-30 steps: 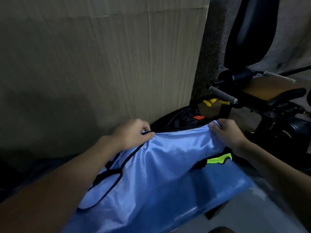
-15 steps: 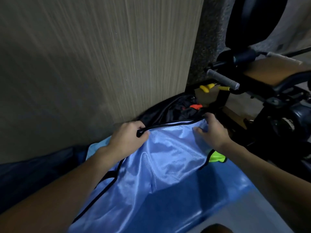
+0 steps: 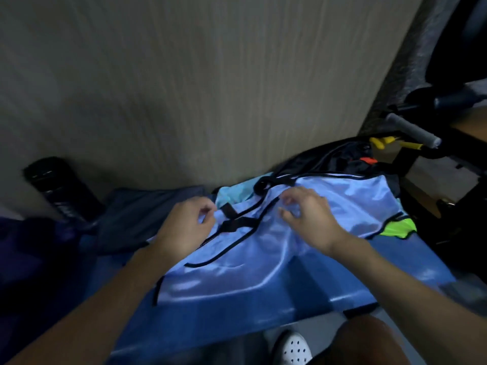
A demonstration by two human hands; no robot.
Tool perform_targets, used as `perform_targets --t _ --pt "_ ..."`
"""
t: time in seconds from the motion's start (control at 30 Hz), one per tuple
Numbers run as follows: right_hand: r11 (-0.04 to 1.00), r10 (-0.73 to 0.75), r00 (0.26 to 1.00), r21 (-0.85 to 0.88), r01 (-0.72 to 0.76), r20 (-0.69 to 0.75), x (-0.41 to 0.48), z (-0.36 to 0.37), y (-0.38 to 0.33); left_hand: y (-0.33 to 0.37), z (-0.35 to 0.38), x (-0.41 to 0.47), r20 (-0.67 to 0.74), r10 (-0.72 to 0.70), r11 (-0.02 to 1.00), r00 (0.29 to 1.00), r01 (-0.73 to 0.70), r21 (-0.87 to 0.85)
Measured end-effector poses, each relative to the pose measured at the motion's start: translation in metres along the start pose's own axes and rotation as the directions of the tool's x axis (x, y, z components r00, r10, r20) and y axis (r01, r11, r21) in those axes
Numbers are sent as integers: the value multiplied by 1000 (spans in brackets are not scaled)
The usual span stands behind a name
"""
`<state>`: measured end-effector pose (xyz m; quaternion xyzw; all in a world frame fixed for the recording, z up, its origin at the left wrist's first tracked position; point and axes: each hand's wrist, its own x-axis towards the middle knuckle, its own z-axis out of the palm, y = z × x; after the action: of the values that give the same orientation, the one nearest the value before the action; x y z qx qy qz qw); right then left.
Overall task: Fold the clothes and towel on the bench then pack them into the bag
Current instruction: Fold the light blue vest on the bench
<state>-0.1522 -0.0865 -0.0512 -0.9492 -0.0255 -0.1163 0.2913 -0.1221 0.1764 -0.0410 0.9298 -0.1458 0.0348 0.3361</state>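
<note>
Shiny blue garment w/ black trim on glossy bench; R hand loosely curled, empty; L hand grip unclear

Reads as a home gym corner doubling as storage, though the light is dim, so this is a best guess. Glossy blue vinyl padded bench in front. To the right, a black steel exercise-machine frame with a grey foam-sleeved handle bar; tall black padded backrest above. Large sheet of brown corrugated cardboard stands behind the bench, rough speckled grey wall beside it. Black cylindrical bottle at the cardboard's foot, left.
</note>
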Motion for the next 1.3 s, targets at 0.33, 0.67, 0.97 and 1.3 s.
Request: perform_targets --t 0.33,0.67,0.97,1.3 --pt "927 -340 933 -128 354 114 -20 120 -97 -111 -27 -75 -47 -11 999 999 13 44" --pt "806 -492 825 -214 552 277 -2 150 -114 -130 -47 -46 100 149 938 984 -173 301" --pt "833 -537 833 -74 549 133 1 147 -124 -118 -50 -39 66 67 994 996 -72 85" --pt "820 -567 820 40 571 -82 -4 129 -134 -103 -68 -40 -254 -169 935 952 73 -348"
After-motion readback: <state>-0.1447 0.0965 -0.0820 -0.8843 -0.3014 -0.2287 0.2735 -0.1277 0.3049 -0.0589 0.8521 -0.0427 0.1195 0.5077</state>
